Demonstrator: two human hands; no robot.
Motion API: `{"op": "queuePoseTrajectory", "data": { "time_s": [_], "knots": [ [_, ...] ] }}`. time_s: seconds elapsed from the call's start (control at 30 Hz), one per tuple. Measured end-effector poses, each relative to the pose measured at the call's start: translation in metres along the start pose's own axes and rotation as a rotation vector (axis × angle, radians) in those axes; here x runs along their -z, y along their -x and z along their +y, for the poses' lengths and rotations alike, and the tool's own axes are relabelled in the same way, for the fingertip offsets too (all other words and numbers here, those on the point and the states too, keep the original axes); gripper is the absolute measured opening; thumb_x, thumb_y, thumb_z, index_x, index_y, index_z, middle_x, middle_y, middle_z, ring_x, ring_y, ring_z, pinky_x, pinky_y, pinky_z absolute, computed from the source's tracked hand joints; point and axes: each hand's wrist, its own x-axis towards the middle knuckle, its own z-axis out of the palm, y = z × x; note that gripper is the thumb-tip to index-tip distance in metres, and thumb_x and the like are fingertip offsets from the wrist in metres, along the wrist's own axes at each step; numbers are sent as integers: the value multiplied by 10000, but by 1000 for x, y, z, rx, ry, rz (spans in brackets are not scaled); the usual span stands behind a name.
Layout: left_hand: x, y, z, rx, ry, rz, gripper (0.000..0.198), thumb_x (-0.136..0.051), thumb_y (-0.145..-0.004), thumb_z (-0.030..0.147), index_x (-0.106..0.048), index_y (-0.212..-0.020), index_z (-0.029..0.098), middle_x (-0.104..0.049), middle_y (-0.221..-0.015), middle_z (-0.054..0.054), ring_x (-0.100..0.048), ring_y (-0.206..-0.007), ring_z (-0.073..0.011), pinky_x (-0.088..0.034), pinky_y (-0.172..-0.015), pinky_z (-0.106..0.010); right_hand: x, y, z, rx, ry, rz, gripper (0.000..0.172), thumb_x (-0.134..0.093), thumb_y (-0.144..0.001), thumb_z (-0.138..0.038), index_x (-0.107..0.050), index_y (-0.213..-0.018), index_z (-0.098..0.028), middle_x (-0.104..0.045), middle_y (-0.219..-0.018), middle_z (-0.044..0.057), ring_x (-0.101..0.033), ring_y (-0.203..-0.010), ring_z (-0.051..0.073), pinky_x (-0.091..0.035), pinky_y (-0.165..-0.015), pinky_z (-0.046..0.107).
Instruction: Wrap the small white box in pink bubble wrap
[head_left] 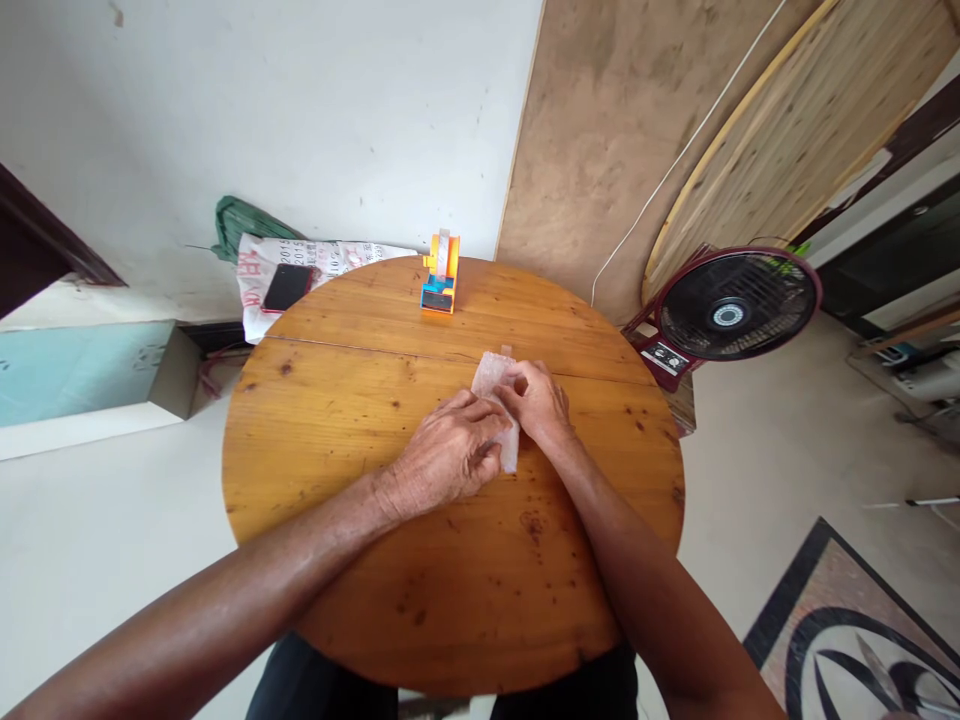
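Over the near part of a narrow bubble-wrap piece (510,457), the fingers of the left hand (454,445) are bent, and the wrap is gripped and pressed down by them. The piece is laid lengthwise, slightly aslant, on the round wooden worktop (337,430), right of its middle. Its right edge is pinched by the fingers of the right hand (536,400); whether tape is also caught there cannot be told. A short clear tab (506,351), apparently tape, is seen jutting from the far end. For a neat closure, the wrap is best kept flat and taut under the left hand, while the edge is drawn over evenly and not so hard that the bubbles are crushed. Whether anything is enclosed in the wrap cannot be seen. Near the worktop's far edge, a clear tape roll (442,255) is carried in an orange-and-blue tape dispenser (438,296). Beyond the left edge, a smartphone (287,288) is supported on a white printed sack (337,257), whose contents are hidden.
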Motion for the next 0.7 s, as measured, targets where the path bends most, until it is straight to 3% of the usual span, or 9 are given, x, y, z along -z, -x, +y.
{"op": "queuePoseTrajectory", "data": {
  "time_s": [0.17, 0.3, 0.4, 0.47, 0.6, 0.7],
  "knots": [
    [3, -1, 2, -13, -2, -15, 270, -533, -782, 113, -673, -1007, 167, -683, -1068, -73, -561, -979, -236, -475, -930, -393, -1, -8, -3, -83, -3, -1, 513, -655, -793, -437, -530, -1245, -227, -646, -1205, 95, -611, -1073, 276, -461, -858, 384],
    [4, -1, 4, 5, -7, -6, 299, -530, -768, 108, -673, -1023, 170, -689, -1053, -71, -561, -947, -232, -485, -909, -393, 3, -12, 2, -114, -86, -10, 550, -661, -780, -445, -520, -1259, -214, -644, -1229, 103, -619, -1079, 268, -469, -910, 409],
    [3, -1, 3, 4, -6, -11, 295, -524, -773, 111, -673, -1021, 173, -690, -1041, -67, -565, -944, -233, -486, -901, -394, 12, -11, 3, 37, -135, 45, 473, -626, -788, -344, -547, -1235, -213, -595, -1309, 102, -582, -1159, 250, -444, -997, 410],
    [2, 0, 2, -7, -9, -13, 284, -527, -778, 114, -671, -1015, 174, -689, -1054, -65, -563, -964, -236, -482, -909, -396, 20, -13, -2, 178, -121, 39, 525, -591, -772, -251, -519, -1292, -228, -544, -1390, 82, -504, -1275, 255, -381, -1080, 424],
    [1, 0, 0, -18, -9, -7, 257, -538, -789, 122, -664, -1008, 172, -684, -1112, -62, -555, -992, -237, -471, -930, -391, 33, -32, -18, 319, -24, -175, 759, -530, -675, -97, -428, -1411, -250, -520, -1436, 53, -463, -1319, 276, -344, -1098, 442],
    [1, 0, 0, -15, -4, -12, 255, -535, -796, 120, -662, -1013, 167, -688, -1107, -60, -557, -979, -232, -473, -922, -382, 38, -53, -23, 378, 37, -323, 748, -506, -624, -54, -510, -1349, -240, -672, -1218, 35, -576, -1150, 266, -408, -995, 396]
  ]
}}
